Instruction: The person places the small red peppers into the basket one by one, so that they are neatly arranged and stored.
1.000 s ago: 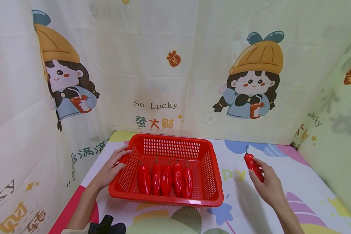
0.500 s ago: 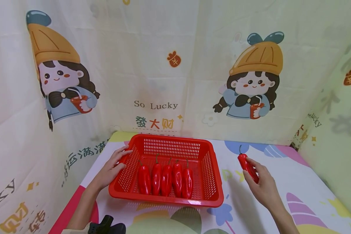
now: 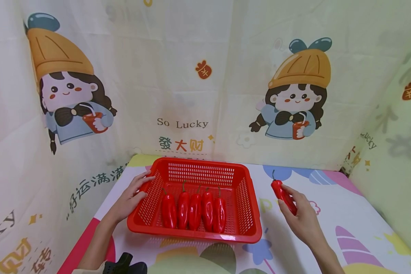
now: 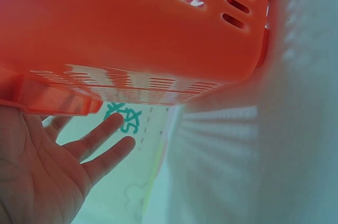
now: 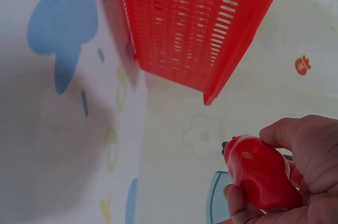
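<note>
Several glossy red chili peppers (image 3: 196, 211) with green stems lie side by side in a red plastic basket (image 3: 201, 163), stems toward the far wall. My left hand (image 3: 128, 199) rests at the basket's left rim; its fingers look fairly straight and spread in the left wrist view. To the right of the basket, my right hand (image 3: 303, 220) pinches another red chili pepper (image 3: 283, 196) between thumb and fingers, its stem pointing up and away. In the right wrist view, this pepper (image 5: 261, 174) sits against the fingers, apart from the basket (image 5: 179, 28).
The basket stands on a table with a colorful printed cover (image 3: 239, 257). Pale cloth walls (image 3: 226, 95) printed with cartoon figures enclose the back and sides. A dark device (image 3: 125, 263) is on the left forearm near the bottom edge.
My right hand has moved left toward the basket, carrying the chili pepper. The left hand, the basket and the peppers in it have stayed put.
</note>
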Demonstrator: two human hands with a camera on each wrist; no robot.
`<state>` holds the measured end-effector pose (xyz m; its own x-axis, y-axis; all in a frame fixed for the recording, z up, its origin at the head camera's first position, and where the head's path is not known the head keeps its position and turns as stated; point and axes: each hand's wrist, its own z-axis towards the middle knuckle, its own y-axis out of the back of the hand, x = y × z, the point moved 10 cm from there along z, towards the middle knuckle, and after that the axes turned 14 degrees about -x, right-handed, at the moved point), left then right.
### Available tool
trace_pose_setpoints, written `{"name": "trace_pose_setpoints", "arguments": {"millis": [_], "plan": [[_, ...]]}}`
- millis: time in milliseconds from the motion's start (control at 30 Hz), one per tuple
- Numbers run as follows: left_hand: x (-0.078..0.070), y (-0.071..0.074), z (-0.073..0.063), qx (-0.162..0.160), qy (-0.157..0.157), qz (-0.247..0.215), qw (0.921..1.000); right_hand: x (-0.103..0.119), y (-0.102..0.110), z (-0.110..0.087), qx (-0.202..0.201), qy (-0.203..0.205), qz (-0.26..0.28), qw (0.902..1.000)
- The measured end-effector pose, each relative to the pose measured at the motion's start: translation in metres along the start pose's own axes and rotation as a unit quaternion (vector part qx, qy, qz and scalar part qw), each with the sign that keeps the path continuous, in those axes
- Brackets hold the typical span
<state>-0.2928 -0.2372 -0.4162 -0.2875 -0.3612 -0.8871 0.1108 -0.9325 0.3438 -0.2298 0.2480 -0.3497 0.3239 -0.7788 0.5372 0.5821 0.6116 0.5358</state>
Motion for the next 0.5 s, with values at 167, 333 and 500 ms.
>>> {"name": "trace_pose_setpoints", "arguments": {"millis": [167,333,500], "plan": [[0.0,0.001,0.0,0.0,-0.002,0.0,1.0,0.01,-0.003,-0.001,0.003,-0.002,0.007,1.0],[0.001,0.0,0.0,0.001,0.002,-0.005,1.0,0.021,-0.007,-0.003,0.002,0.007,0.016,0.9998],[-0.001,0.0,0.0,0.001,0.0,-0.005,1.0,0.03,-0.011,-0.006,-0.001,0.017,0.024,0.9996]]}}
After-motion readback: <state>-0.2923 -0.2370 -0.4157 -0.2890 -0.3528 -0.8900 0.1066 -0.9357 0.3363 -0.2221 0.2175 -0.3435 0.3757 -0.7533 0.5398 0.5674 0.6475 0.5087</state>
